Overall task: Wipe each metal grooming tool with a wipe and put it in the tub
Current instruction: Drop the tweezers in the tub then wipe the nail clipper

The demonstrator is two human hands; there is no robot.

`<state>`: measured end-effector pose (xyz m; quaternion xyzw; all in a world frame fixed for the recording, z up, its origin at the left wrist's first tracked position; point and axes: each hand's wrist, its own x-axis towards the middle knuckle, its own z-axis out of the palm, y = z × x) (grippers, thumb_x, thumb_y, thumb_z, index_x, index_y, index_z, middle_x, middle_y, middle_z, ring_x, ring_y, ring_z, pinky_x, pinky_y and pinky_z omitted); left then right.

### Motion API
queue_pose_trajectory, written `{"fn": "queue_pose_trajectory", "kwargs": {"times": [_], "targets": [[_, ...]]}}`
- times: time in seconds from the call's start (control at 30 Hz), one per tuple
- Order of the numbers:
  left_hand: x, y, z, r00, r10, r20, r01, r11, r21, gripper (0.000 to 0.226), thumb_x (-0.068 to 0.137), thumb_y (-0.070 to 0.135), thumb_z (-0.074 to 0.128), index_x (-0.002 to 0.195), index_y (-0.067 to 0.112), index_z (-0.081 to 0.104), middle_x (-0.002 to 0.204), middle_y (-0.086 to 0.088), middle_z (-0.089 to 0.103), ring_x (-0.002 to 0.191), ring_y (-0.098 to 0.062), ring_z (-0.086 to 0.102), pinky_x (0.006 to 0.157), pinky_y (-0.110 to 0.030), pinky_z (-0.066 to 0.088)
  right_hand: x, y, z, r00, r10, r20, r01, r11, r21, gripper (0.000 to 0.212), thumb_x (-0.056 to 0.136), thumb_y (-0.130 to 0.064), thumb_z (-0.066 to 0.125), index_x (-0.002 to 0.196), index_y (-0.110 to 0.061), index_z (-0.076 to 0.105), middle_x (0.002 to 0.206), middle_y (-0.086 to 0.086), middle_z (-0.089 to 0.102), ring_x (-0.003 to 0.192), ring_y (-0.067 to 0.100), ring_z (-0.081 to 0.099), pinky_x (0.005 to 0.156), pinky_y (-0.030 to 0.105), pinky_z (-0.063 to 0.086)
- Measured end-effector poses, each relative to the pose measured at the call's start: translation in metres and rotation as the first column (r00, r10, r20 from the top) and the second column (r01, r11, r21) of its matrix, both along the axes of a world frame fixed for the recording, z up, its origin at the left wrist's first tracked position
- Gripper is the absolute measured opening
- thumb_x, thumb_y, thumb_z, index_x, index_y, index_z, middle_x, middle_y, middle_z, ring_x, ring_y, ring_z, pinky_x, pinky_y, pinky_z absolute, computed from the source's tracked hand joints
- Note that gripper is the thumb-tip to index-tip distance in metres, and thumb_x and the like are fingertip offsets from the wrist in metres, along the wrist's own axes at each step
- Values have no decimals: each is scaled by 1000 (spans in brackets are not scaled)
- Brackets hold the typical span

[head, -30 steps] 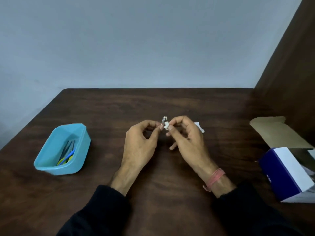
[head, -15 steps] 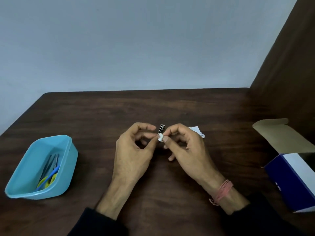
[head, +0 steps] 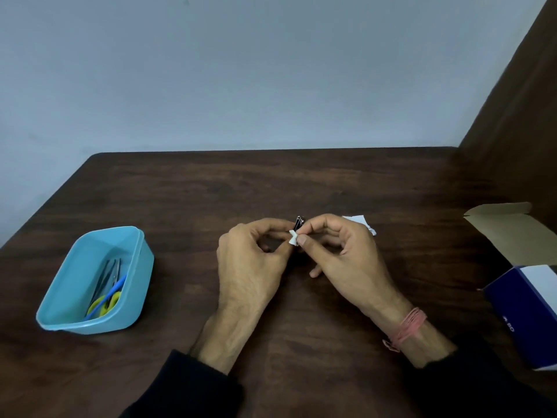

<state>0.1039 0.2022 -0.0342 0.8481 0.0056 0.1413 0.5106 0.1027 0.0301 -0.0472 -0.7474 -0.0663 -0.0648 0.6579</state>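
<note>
The room is dim and evenly lit, with a cool, flat cast on the plain grey-blue wall (head: 241,70). The dark brown wooden tabletop (head: 211,191) soaks up most of the light and shows no glare, only soft, faint shadows under the hands and beside the light blue plastic tub (head: 60,321). The wide lens bows the tabletop's far edge. Fine detail looks soft and slightly smeared throughout.

small metal tool (head: 300,222) mostly hidden between hands, blue-and-white box (head: 526,309) cut off at right edge
</note>
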Motion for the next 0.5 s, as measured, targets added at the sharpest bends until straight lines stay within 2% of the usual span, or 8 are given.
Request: {"fn": "queue_pose_trajectory", "kwargs": {"times": [0.07,0.13,0.23,0.37,0.43,0.5], "targets": [[-4,-4,0,997,27,73,-36,992,122,19,87,38,94,101,48,86,84,16,75,77,-1,70,78,-24,61,0,-1,0,1000,-31,-2,31,999,10,9,99,-4,81,96,-13,81,94,0,83,83,13,78,55,33,62],[-4,-4,-1,996,28,82,-39,989,141,22,88,40,93,107,50,86,89,16,72,81,1,70,82,-30,64,2,-2,-1,998,-60,-5,60,998,8,9,98,-6,82,96,-14,83,89,1,82,78,13,76,58,32,63],[0,0,-2,999,-14,35,10,993,117,28,91,32,92,112,50,85,96,23,79,95,4,73,85,-36,66,6,-4,-3,995,-98,-13,98,995,-18,10,98,-9,83,96,-18,83,87,1,82,72,15,75,57,32,63],[2,0,1,999,-23,28,23,1000,-15,25,95,18,89,110,38,88,99,25,83,95,7,77,87,-29,67,9,-5,-2,998,-57,-5,57,998,2,14,100,-4,79,96,-17,81,86,-3,80,70,6,65,48,25,53],[2,-1,1,999,2,48,-1,1000,-25,23,96,20,88,109,38,88,98,25,83,96,7,77,89,-27,66,11,-7,2,999,15,-31,-12,997,70,16,101,0,76,97,-15,80,81,-6,76,68,4,60,47,23,49],[2,0,-1,996,1,85,-1,1000,2,20,96,25,88,110,40,87,99,27,82,100,-1,76,89,-29,64,12,-12,8,991,108,-75,-90,974,209,13,101,-1,75,99,-12,79,83,-3,74,67,5,57,49,21,47]]}}
